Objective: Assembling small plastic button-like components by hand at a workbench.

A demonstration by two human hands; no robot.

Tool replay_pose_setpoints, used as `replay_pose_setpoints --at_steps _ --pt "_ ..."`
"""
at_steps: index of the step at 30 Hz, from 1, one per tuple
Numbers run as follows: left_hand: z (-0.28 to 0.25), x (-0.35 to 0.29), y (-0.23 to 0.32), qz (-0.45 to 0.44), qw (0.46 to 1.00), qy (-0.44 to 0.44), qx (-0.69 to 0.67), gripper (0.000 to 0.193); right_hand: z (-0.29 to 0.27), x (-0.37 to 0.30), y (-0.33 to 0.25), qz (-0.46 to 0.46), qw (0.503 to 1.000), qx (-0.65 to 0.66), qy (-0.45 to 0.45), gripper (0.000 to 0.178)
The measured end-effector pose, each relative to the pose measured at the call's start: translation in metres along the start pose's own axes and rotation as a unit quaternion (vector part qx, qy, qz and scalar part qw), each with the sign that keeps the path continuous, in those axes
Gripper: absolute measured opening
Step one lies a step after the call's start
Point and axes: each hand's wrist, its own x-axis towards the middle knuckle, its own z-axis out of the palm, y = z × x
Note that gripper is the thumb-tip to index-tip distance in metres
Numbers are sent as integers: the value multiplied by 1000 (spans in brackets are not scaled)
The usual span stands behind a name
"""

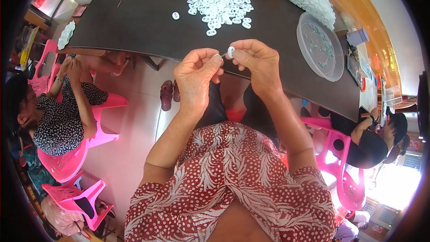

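Note:
My left hand (196,75) is closed in a pinch on a thin grey screw-like piece (223,55), which points toward the other hand. Between thumb and fingers, my right hand (263,66) grips a small white oval plastic piece (231,51). The two small parts meet, or nearly so, just past the table's near edge; whether one has entered the other I cannot tell. Farther off on the dark table (148,18) lies a heap of similar white oval pieces (219,2) with two holes each. One loose white piece (175,15) lies left of it.
On the right stands a round clear tub (304,47) with small grey metal parts (323,45). Behind it lies a clear bag (311,0) full of white pieces. A thin stick (121,1) lies at the left. People sit on pink chairs (67,161) at both sides.

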Motion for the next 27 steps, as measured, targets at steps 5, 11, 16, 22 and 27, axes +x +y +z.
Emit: replay_pose_setpoints --at_steps 5,11,16,22,27 --pt "2 0 -2 11 1000 -6 27 10 0 2 -2 -2 1000 -15 0 15" --pt "1 -1 -3 18 999 3 51 10 2 1 0 -8 999 -36 -1 13" --pt "2 -2 -6 31 999 10 38 10 6 1 0 -18 999 -29 -3 13" --pt "0 -3 -12 40 998 -2 38 11 9 -1 4 -56 996 -69 7 13" --pt "1 -3 -11 32 999 2 30 11 11 -4 4 -71 992 -106 8 10"
